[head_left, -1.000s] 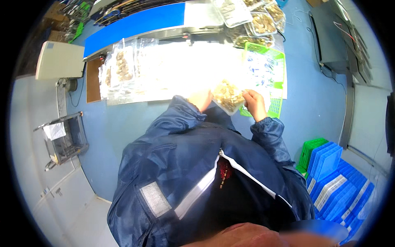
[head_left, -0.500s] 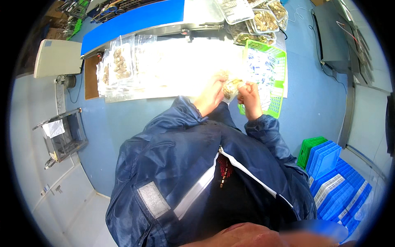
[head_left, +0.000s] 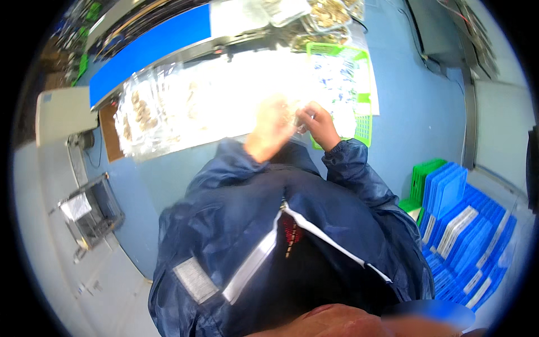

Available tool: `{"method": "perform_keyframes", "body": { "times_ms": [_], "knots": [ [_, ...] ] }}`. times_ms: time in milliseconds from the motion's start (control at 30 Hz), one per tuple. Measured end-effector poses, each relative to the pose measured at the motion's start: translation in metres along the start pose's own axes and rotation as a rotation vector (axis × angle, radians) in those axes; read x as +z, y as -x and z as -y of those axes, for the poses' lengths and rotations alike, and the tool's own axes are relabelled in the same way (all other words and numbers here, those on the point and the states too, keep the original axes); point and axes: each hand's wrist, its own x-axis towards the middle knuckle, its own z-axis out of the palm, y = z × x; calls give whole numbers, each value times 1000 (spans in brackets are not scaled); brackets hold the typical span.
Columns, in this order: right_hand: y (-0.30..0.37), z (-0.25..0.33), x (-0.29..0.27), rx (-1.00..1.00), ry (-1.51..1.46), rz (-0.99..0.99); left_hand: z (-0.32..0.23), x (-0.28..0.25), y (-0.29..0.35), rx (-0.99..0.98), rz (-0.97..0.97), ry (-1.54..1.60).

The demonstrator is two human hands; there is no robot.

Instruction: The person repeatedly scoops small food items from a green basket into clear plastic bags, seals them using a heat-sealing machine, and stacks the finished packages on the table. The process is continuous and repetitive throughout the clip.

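1. Head view: the right hand [head_left: 319, 124] has thumb and fingers closed on the edge of a clear pack [head_left: 292, 112], blurred by glare.
2. The pack is between both hands, left of the green basket [head_left: 364, 108].
3. The left hand [head_left: 268, 132] is beside the pack; its fingers are washed out, so I cannot tell their grip.
4. Filled bags [head_left: 141, 112] lie on the table [head_left: 238, 90], toward its left end.

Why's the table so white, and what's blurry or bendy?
Head view: strong glare, probably from bright light, washes out the middle of the table; head view: the left hand looks pale and smeary, the right hand clearer; head view: the fisheye lens bends straight edges toward the picture's sides.
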Motion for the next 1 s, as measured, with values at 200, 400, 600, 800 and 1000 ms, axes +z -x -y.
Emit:
{"method": "perform_keyframes", "body": {
  "times_ms": [200, 400, 600, 800, 1000],
  "knots": [
    [35, 27, -24, -54, -209, 352, 54, -74, 53, -994, 90, 1018],
    [-34, -63, -115, -31, 381, -120, 71, -75, 94, -1216, -354, 1318],
    [-35, -84, -104, -156, 1284, -181, 93, -46, 126, -1303, -515, 1392],
    [-37, -102, -118, -136, 1200, -383, 89, -33, 126, -1328, -434, 1358],
    [-43, -113, -124, -130, 1172, -260, 90, -27, 120, -1326, -490, 1383]
  ]
}}
